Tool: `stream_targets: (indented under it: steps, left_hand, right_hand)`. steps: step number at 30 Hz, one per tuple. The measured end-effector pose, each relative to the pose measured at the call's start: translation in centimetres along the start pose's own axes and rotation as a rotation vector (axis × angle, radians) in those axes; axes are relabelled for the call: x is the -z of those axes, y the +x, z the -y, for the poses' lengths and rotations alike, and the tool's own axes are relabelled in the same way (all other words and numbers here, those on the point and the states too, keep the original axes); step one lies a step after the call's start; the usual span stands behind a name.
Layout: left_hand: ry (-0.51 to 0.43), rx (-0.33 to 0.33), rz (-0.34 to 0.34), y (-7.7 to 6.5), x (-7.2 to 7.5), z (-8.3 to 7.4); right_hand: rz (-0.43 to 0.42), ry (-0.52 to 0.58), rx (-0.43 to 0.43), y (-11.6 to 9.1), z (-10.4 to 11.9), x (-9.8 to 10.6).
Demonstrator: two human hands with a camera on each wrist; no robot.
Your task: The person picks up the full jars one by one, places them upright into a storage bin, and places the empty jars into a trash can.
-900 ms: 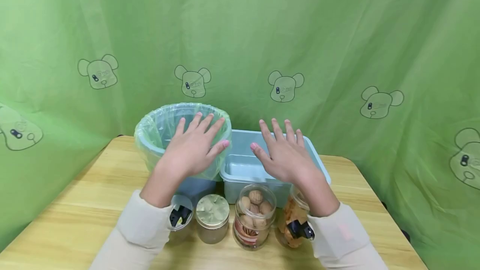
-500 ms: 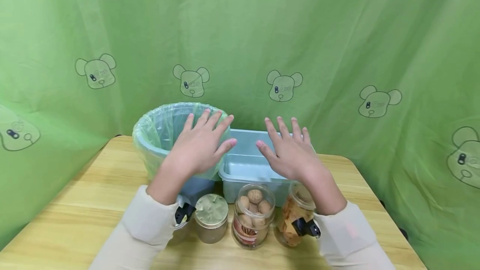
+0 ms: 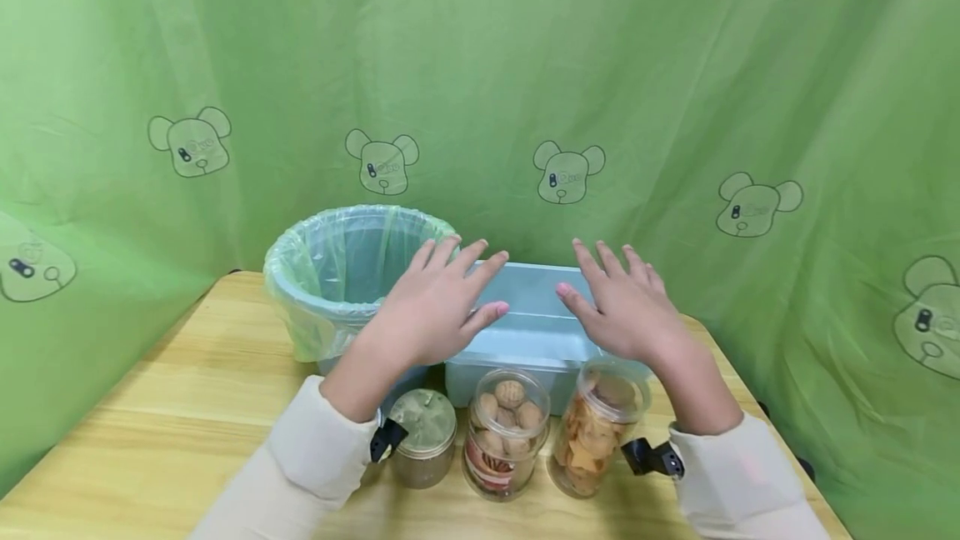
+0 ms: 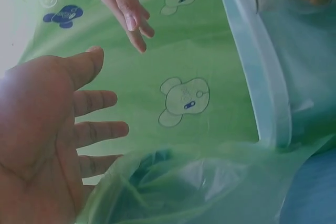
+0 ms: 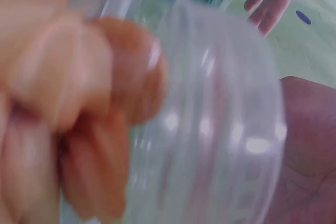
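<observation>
Both hands are held up with spread, straight fingers and hold nothing. My left hand (image 3: 435, 302) hovers over the right rim of a light blue bin (image 3: 337, 303) lined with a thin green plastic bag (image 3: 296, 273); its palm shows in the left wrist view. Above the right part of a light blue tub (image 3: 517, 336) is my right hand (image 3: 626, 307). Below it stands a clear jar of orange-brown pieces (image 3: 592, 440), which fills most of the right wrist view. Beside that are a clear jar of walnuts (image 3: 504, 440) and a jar with a greenish-silver lid (image 3: 423, 419).
The wooden table (image 3: 187, 407) carries the containers, jars in front, bin and tub behind. A green curtain (image 3: 480, 65) with bear-head drawings hangs around the back and sides. Small black devices (image 3: 652, 457) sit on both cuffs.
Both hands have moved to the right, the left from over the bin's opening to its right rim. The left sleeve now covers the leftmost jar, while the orange-brown jar shows more fully.
</observation>
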State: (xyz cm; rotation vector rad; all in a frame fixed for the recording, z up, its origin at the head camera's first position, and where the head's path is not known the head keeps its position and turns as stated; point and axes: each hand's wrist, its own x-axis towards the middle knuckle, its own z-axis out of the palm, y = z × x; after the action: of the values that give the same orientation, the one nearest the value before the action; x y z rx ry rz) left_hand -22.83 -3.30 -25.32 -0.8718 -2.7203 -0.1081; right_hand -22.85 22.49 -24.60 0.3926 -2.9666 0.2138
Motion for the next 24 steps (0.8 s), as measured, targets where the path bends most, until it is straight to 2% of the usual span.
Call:
stream_targets:
  steps: [11,15,24]
  left_hand:
    - [-0.027,-0.185,0.007,0.0,-1.6,-1.8]
    - [-0.041,-0.22,0.037,0.0,-2.3,-2.2]
    - [0.071,-0.266,0.072,-0.5,-4.4,-3.1]
  right_hand:
    - [-0.006,0.032,-0.027,-0.5,-3.6,0.0]
    - [-0.026,0.063,-0.021,-0.6,-4.8,-0.3]
    - [-0.041,0.196,0.011,-0.5,-8.0,-1.9]
